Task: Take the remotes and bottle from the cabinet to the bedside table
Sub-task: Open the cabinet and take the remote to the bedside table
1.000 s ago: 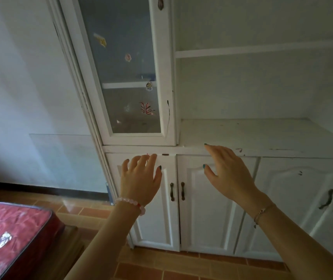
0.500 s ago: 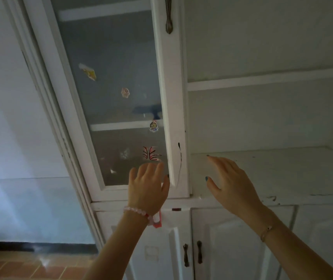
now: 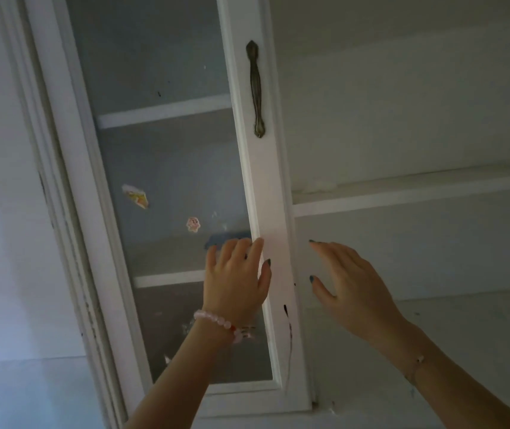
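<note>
Both hands were up before the tall white-framed glass cabinet door (image 3: 170, 168), which filled the left and centre of the frame. The left hand (image 3: 236, 283), with a pink bead bracelet (image 3: 216, 319) at its wrist, lay spread at lower centre over the glass beside the door's right stile, fingers straight. Whether it touched the pane could not be told. The right hand (image 3: 352, 292) hovered just right of that stile, fingers loose and extended, in front of the open white shelving (image 3: 402, 198). The hands were apart and neither held anything.

The remotes and bottle were not plainly in view. A dim blue shape (image 3: 229, 237) sat on a shelf behind the glass, just above the left fingertips. It may have been one of them, but the glass and the gloom hid what it was.

The step in hand looked to be opening this door. The dark metal bar handle (image 3: 255, 88) was mounted well above both hands, at upper centre. Doing it well would mean reaching up to that handle, or hooking fingers behind the stile's free edge, rather than pressing on the glass. The door should be drawn out slowly, since it probably hinged on the left, with the other hand kept out of its swing.
</note>
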`<action>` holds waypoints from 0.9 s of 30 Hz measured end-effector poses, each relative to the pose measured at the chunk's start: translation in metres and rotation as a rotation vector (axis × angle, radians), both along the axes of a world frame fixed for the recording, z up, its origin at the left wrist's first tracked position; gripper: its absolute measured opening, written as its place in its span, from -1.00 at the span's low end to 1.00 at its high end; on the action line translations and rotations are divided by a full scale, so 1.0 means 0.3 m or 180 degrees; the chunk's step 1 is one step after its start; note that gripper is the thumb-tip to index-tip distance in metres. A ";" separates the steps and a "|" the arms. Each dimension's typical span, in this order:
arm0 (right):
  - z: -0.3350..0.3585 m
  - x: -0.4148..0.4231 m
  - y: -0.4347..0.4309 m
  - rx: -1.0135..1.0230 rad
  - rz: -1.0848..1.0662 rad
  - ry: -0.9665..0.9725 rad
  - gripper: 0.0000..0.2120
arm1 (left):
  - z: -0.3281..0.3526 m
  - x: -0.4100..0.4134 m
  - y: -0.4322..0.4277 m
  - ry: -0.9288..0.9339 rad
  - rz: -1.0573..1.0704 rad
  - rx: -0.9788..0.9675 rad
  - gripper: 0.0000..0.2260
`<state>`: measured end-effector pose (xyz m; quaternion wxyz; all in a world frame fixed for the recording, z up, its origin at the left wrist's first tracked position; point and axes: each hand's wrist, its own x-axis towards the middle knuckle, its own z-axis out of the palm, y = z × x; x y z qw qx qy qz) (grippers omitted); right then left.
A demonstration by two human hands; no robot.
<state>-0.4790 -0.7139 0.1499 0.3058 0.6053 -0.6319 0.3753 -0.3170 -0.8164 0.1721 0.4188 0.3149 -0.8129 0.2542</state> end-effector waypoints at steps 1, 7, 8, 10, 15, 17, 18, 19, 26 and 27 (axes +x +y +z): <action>0.025 -0.009 -0.005 -0.0061 -0.0006 0.0016 -0.51 | 0.030 -0.008 0.001 0.0006 0.0010 -0.0101 -0.62; 0.192 -0.069 -0.034 -0.0539 0.0111 0.0201 -0.51 | 0.264 -0.066 0.002 0.0108 0.0093 -0.0674 -0.64; 0.212 -0.079 -0.038 -0.0595 0.0141 0.0245 -0.52 | 0.309 -0.075 0.001 0.0120 0.0074 -0.0745 -0.64; 0.240 -0.097 -0.043 -0.0642 0.0180 0.0326 -0.52 | 0.396 -0.089 0.006 0.0192 -0.0030 -0.0805 -0.62; 0.260 -0.133 -0.033 -0.0746 0.0190 0.0476 -0.53 | 0.609 -0.126 0.019 0.1026 -0.0643 0.0135 -0.57; 0.268 -0.145 -0.027 -0.0793 0.0185 0.0512 -0.54 | 0.681 -0.140 0.035 0.1471 -0.0957 0.0778 -0.54; 0.274 -0.150 -0.026 -0.0803 0.0186 0.0520 -0.54 | 0.708 -0.146 0.045 0.1664 -0.1172 0.1158 -0.54; 0.281 -0.154 -0.026 -0.0794 0.0182 0.0526 -0.55 | 0.727 -0.152 0.053 0.1811 -0.1368 0.1522 -0.55; 0.312 -0.159 -0.016 -0.0671 0.0283 0.0556 -0.52 | 0.743 -0.160 0.073 0.2429 -0.2090 0.2535 -0.86; 0.313 -0.159 -0.010 -0.0668 0.0314 0.0540 -0.52 | 0.743 -0.161 0.076 0.2510 -0.2118 0.2618 -0.84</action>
